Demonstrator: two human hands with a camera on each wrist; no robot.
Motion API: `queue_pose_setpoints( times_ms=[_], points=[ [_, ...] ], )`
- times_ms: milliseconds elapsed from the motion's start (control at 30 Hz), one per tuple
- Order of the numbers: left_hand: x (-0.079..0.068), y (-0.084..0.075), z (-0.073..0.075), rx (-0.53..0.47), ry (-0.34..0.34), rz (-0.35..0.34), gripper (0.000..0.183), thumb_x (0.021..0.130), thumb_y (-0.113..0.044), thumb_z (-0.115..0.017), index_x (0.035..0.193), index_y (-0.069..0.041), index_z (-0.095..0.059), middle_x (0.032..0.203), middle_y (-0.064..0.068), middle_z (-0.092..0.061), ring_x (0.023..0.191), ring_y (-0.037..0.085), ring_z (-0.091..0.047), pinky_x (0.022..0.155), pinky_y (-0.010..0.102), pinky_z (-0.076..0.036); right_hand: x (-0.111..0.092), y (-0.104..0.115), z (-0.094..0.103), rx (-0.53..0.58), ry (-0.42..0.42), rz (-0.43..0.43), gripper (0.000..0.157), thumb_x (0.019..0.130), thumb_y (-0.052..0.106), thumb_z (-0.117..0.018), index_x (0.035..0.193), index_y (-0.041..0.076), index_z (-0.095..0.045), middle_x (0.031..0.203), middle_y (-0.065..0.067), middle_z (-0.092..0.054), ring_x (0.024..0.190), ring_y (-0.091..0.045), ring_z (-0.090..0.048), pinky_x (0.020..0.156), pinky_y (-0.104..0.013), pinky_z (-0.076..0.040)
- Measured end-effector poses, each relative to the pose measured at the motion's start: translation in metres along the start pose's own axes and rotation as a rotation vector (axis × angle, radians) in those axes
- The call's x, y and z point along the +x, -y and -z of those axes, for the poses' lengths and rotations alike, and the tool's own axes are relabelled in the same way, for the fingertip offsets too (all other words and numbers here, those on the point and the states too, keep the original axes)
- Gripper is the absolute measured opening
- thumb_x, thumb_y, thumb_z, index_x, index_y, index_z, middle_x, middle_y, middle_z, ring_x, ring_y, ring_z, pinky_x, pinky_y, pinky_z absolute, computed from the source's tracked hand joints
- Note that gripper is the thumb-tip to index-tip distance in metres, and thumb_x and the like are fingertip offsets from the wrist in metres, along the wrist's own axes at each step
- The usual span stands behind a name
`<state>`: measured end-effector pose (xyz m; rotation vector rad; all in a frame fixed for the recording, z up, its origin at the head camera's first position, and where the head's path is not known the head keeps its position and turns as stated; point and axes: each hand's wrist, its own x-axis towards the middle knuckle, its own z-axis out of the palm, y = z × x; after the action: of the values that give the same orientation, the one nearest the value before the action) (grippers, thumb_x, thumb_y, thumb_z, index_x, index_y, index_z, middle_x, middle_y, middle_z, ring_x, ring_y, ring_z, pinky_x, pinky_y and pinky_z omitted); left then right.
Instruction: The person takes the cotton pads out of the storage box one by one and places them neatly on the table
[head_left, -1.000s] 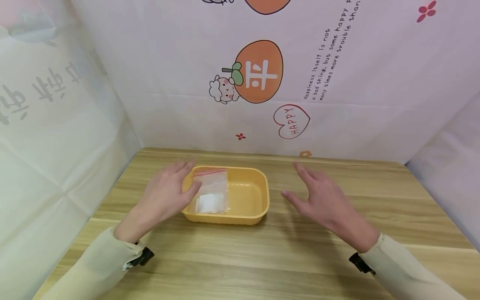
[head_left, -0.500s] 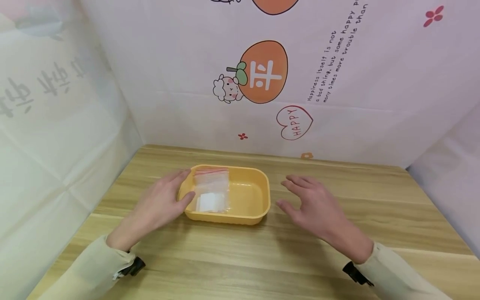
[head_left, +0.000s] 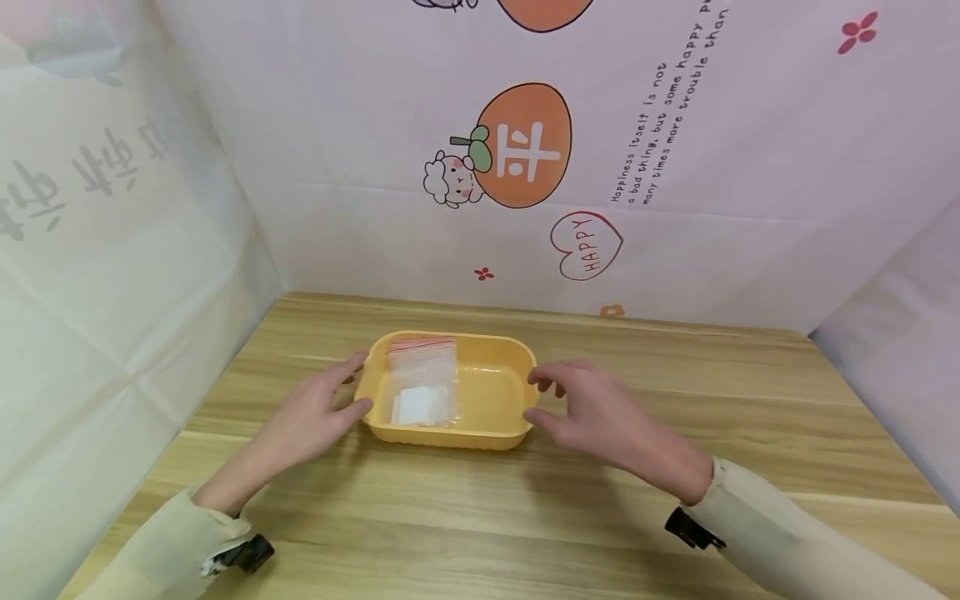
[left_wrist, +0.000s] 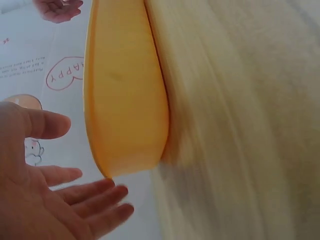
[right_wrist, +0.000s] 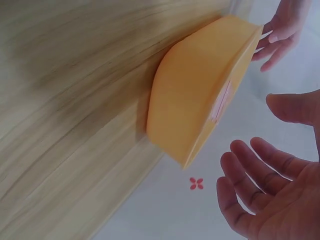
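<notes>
Near the far edge of the table (head_left: pixel 450 521), left of its middle, the yellow tub (head_left: pixel 491 398) sits between the left hand (head_left: pixel 311 418), spread, and right hand (head_left: pixel 603 417), loosely bent; neither grips. Uneven lifting could tip it, sliding the zip-lock bag (head_left: pixel 427 373) inside.

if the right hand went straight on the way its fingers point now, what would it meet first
Most likely the right end of the yellow, round-cornered plastic tray. In the head view the right hand overlaps the rim there, but depth is unclear, so whether it touches is hard to tell.
</notes>
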<state>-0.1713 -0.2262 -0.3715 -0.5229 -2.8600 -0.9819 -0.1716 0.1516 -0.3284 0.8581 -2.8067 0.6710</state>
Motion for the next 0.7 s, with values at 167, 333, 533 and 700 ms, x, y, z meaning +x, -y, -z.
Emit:
queue_pose_setpoints(
  times_ms=[167,333,533,700],
  points=[
    [-0.002,0.01,-0.001,-0.201,0.044,-0.008,0.069,0.103,-0.01,-0.067,0.161,0.006,-0.033,0.153,0.029,-0.05,0.135,0.048,-0.054,0.106,0.059,-0.048,0.017,0.008,-0.003,0.053,0.088,0.012,0.04,0.089,0.025,-0.084,0.125,0.009,-0.071,0.107,0.003,-0.071,0.09,-0.016,-0.064,0.077,-0.035,-0.055],
    [0.001,0.023,-0.004,-0.388,0.115,-0.025,0.07,0.104,-0.004,-0.064,0.161,0.012,-0.026,0.164,0.033,-0.031,0.147,0.049,-0.038,0.115,0.054,-0.036,0.037,0.012,-0.009,0.094,0.175,0.02,0.041,0.091,0.023,-0.08,0.129,0.011,-0.07,0.113,0.001,-0.072,0.094,-0.017,-0.064,0.08,-0.035,-0.054],
    [0.002,0.028,-0.005,-0.472,0.166,-0.02,0.07,0.103,-0.001,-0.063,0.161,0.012,-0.026,0.166,0.032,-0.024,0.149,0.047,-0.033,0.115,0.051,-0.033,0.058,0.014,-0.017,0.148,0.286,0.037,0.042,0.092,0.02,-0.077,0.131,0.005,-0.068,0.12,-0.009,-0.072,0.102,-0.031,-0.067,0.088,-0.041,-0.055],
    [0.002,0.029,-0.006,-0.502,0.184,-0.021,0.07,0.104,-0.001,-0.062,0.161,0.013,-0.024,0.166,0.033,-0.023,0.149,0.048,-0.033,0.114,0.049,-0.035,0.076,0.009,-0.026,0.19,0.344,0.031,0.046,0.093,0.018,-0.078,0.133,-0.001,-0.066,0.12,-0.014,-0.072,0.096,-0.028,-0.066,0.087,-0.039,-0.055]
  ],
)
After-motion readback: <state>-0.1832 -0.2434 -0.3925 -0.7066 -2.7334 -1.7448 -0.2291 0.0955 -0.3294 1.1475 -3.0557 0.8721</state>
